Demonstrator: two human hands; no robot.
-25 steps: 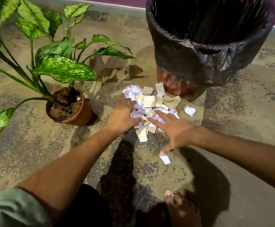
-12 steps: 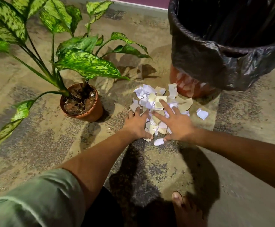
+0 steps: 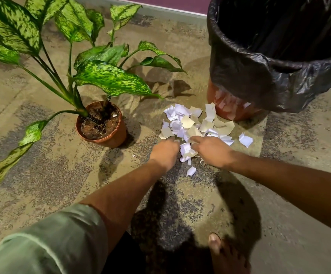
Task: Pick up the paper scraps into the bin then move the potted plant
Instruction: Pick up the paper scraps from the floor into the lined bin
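Both hands down on the floor [image 3: 42,175] at the near edge of the paper scraps [image 3: 196,125]. Left hand [image 3: 165,153] and right hand [image 3: 212,152] are curled w/ a bunch of scraps pinched btwn them. One stray scrap [image 3: 191,171] sits just behind. Bin [image 3: 259,80] w/ black liner is right past the pile, potted plant [image 3: 101,123] off to the left.
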